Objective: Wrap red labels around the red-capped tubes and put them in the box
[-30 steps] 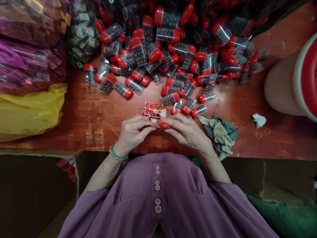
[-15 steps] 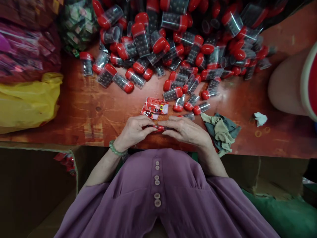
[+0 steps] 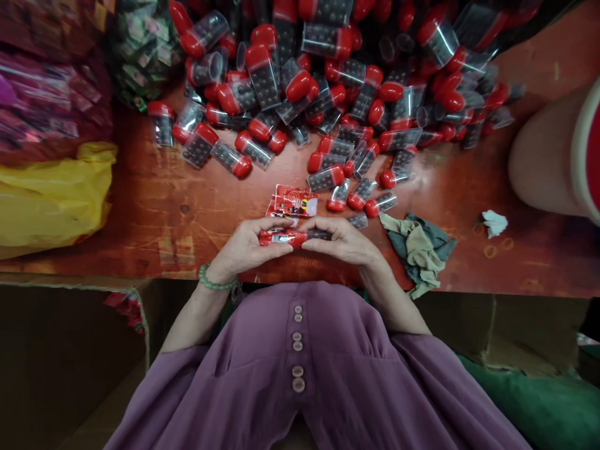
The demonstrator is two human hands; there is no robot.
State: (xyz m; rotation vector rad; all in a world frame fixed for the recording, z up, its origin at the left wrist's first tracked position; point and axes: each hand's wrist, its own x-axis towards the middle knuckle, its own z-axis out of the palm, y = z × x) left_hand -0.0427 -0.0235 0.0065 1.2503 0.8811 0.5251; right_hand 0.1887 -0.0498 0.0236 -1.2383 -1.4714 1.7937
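Between my two hands, just over the table's near edge, lies a slim tube (image 3: 294, 238) with a red printed section on the left and a dark right end. My left hand (image 3: 246, 247) is closed on its left end, thumb below and fingers above. The fingers of my right hand (image 3: 344, 240) are closed around the dark end. Whether the red print is a card wrapped on the tube or lying against it, I cannot tell. Just beyond my fingers sit a few red printed cards (image 3: 295, 201), overlapping, on the table.
A big heap of clear tubes with red caps and dark beads (image 3: 265, 75) covers the far table (image 3: 140, 206). Crumpled cloths (image 3: 417, 247) and a white scrap (image 3: 494, 223) lie right, near a pale bucket (image 3: 539, 156). Left are a yellow bag (image 3: 51, 200) and bags of packets (image 3: 56, 100).
My hands have turned the tube so more of its red printed side shows. My left hand has shifted slightly left, and the right hand's fingers have curled more around the dark end.
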